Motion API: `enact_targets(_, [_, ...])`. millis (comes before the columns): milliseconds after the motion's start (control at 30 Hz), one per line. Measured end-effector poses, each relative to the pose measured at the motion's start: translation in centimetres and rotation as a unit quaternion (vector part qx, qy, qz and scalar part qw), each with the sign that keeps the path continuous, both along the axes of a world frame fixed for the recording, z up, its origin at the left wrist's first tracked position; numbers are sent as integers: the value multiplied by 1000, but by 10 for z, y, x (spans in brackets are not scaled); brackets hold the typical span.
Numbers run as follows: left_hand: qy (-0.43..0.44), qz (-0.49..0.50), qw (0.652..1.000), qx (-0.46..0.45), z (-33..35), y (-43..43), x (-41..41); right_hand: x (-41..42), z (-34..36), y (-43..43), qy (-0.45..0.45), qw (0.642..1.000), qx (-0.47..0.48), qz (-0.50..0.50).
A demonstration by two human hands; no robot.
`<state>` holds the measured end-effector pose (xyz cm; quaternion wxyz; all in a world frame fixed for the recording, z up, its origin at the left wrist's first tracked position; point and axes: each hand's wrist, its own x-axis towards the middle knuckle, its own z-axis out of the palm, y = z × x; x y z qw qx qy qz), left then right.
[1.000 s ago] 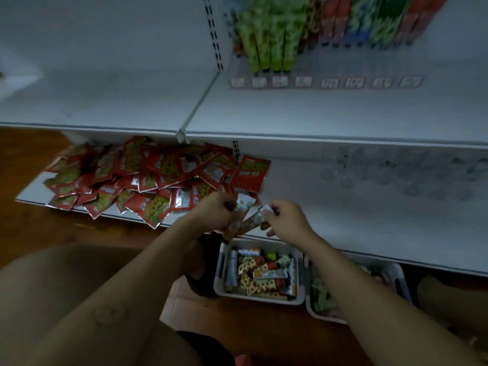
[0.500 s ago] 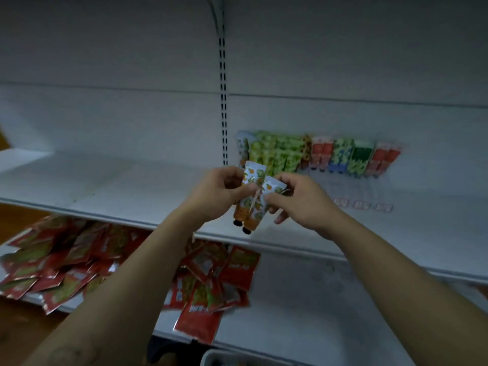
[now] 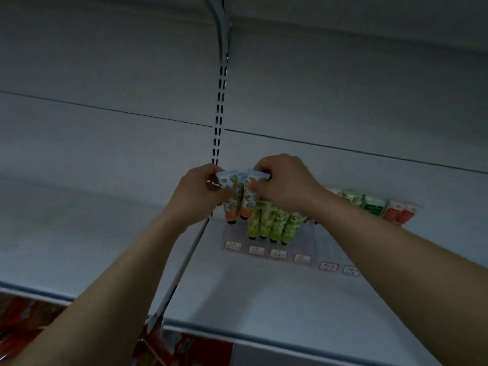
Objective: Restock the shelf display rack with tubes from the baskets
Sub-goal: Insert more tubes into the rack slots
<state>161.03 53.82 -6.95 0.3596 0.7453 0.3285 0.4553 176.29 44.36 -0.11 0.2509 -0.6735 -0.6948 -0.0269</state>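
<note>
Both hands hold two orange-capped tubes [image 3: 239, 195] upright at the display rack [image 3: 264, 249], left hand [image 3: 200, 195] gripping one, right hand [image 3: 284, 184] pinching the other, beside green tubes [image 3: 274, 223].

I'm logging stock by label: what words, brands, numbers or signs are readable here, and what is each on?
No text can be read.
Price tags on the front of the display rack: printed, too blurred to read.
Orange tubes held in the left hand and right hand: pattern only, text too small.
Green tubes in the rack: unreadable.
Red packets below the shelf: blurred.
</note>
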Motion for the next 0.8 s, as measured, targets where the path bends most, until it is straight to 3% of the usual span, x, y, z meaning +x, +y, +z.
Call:
enact_targets(167, [-56, -23, 998, -28, -18, 32, 5, -8, -9, 36, -91, 995, 28, 8])
enact_targets(300, [-106, -10, 993, -55, -30, 44, 16, -7, -22, 52, -248, 969, -3, -14])
enact_targets(433, [-95, -24, 993, -60, -36, 48, 27, 3, -19, 66, -206, 976, -56, -31])
enact_targets(567, [-55, 1, 998, -15, -43, 52, 30, -1, -15, 78, -249, 965, -75, -24])
enact_targets(800, [15, 30, 994, 104, -41, 55, 30, -8, -13, 72, -326, 945, -28, -14])
